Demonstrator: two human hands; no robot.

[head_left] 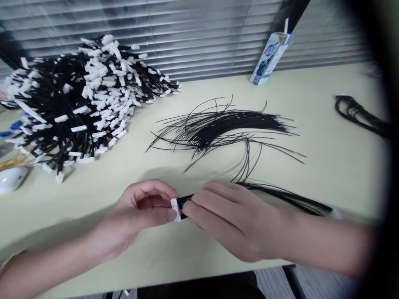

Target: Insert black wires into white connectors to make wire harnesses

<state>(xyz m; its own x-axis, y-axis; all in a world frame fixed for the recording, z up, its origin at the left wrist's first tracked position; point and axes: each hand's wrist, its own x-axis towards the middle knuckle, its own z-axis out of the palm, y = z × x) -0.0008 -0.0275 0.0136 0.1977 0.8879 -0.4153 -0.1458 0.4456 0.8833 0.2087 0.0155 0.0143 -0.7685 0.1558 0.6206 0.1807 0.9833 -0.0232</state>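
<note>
Between thumb and fingers, my left hand point(137, 211) pinches a small white connector housing point(175, 209) above the front of the table. Black wires point(185, 202) run out of its right side. My right hand point(227, 216) is closed on these wires close to the connector, and its fingertips hide where some of them enter. Past my right hand the wires trail right across the table, with a whitish end point(336, 213) beside my forearm. Behind my hands lies a loose bundle of cut black wires point(240, 124), a few strands spread out from it.
A large heap of black cables with white connectors point(109, 91) fills the back left. A white computer mouse point(12, 180) sits at the left edge. A drink carton point(271, 58) with a straw stands by the blinds point(199, 37). A black coiled cable point(358, 112) lies right.
</note>
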